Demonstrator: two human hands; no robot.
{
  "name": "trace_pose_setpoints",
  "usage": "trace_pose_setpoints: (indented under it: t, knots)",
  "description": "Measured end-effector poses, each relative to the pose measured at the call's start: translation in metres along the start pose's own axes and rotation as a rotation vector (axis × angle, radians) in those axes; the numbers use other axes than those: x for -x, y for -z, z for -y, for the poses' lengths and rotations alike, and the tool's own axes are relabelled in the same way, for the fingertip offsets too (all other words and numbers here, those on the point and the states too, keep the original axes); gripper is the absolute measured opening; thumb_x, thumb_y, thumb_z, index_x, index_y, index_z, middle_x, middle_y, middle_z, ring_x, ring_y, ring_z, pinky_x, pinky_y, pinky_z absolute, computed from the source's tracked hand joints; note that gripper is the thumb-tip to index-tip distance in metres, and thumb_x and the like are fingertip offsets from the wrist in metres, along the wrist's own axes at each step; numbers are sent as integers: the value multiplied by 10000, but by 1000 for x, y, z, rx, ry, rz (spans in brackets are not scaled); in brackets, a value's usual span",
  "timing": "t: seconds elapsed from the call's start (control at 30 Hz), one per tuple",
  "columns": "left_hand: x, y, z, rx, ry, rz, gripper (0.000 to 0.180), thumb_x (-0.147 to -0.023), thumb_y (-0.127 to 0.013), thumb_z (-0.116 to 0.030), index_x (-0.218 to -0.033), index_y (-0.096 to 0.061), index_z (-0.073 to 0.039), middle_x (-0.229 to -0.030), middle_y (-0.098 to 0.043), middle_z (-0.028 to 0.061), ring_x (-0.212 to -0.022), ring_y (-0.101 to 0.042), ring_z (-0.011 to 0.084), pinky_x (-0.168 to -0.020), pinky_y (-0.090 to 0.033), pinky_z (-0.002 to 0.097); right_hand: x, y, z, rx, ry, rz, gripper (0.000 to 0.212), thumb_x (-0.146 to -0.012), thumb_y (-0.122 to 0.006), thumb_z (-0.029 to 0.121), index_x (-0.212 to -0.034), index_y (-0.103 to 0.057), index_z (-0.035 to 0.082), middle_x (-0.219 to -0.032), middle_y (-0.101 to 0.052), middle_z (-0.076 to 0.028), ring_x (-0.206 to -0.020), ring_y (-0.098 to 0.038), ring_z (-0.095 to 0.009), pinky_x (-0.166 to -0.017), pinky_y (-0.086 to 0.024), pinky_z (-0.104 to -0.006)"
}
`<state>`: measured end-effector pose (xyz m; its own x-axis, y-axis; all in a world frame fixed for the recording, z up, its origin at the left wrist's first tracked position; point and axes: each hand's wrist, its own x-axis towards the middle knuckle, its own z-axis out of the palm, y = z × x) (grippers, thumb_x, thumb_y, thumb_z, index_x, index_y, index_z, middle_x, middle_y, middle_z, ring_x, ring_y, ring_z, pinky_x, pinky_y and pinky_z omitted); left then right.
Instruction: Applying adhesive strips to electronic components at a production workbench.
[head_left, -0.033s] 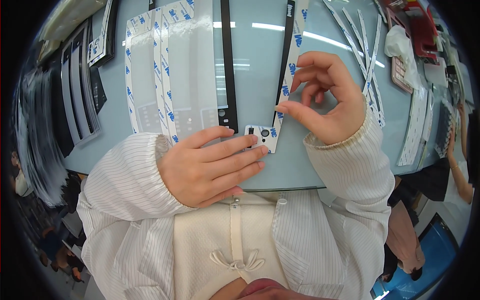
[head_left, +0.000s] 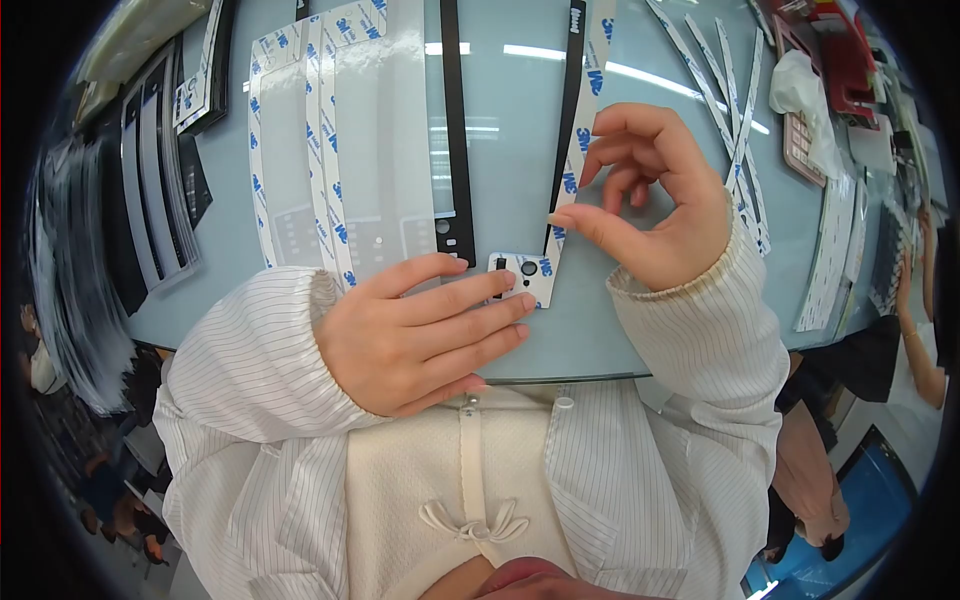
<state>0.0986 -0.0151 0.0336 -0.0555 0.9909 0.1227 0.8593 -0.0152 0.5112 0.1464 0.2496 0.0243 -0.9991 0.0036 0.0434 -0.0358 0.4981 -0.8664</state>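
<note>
Hardly anything moves between the two moments. The left hand and the right hand keep their poses, and what changes is under and beside them: the long white tape strip with blue print now sits a touch further left, most plainly at its short foot with the holes. The dark strip along its left side leans over slightly with it. The clear sheets and the black strip next to them also edge left by a hair.

The strip lies on the glass table, in front of the person, its foot at the near end. The left hand is palm down, fingers stretched and a little spread, with the middle and ring fingertips over the foot and the index fingertip at the end of the black strip. The right hand is curled, its thumb tip at the strip's side; I can't tell whether the fingers really pinch it.

Off to the right, the loose white strips lie crossed just as before, near a white plastic bag.
</note>
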Motion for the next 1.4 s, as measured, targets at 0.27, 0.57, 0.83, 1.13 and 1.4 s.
trace_pose_setpoints:
  t: [0.27, 0.57, 0.83, 1.13, 1.4]
  knots:
    - [0, -1, 3, 46, 12, -16, 407, -897, -619, -271, -1229, -652, -39, -1329, -628, 98, -1248, -580, 285, -1015, -416, 432, 0, -2, 2, 84, -60, 48, 590, -703, -897, 80, -1153, -515, 74, -857, -649, -18, -634, -544, -42, -600, -387, -194]
    - [-2, 1, 1, 61, 37, -1, 386, -887, -625, -278, -1192, -680, -47, -1317, -640, 79, -1247, -580, 297, -1037, -398, 454, 1, -4, 0, 118, -3, 22, 586, -701, -892, 71, -1153, -518, 71, -871, -653, -21, -627, -520, -37, -578, -382, -183]
    - [-3, 2, 1, 81, 64, -7, 378, -870, -639, -276, -1173, -690, -55, -1305, -648, 71, -1252, -577, 310, -1047, -393, 464, 0, -5, 2, 147, 20, -12, 411, -757, -832, 38, -1088, -589, 44, -837, -656, -10, -599, -508, -41, -571, -389, -186]
    - [-1, 4, 1, 90, 58, 16, 418, -825, -695, -276, -1166, -675, -36, -1345, -610, 78, -1314, -518, 278, -1084, -375, 464, -4, -10, 2, 277, 66, -127, 251, -783, -807, 41, -986, -659, 27, -803, -651, -17, -578, -500, -45, -524, -398, -193]
    - [-1, 4, 0, 110, 87, 78, 465, -822, -705, -268, -1235, -642, -64, -1381, -574, 50, -1374, -451, 257, -1143, -316, 500, -13, -10, -5, 354, 145, -200, 127, -805, -786, 73, -893, -701, 37, -770, -650, -25, -571, -544, -93, -513, -424, -213]
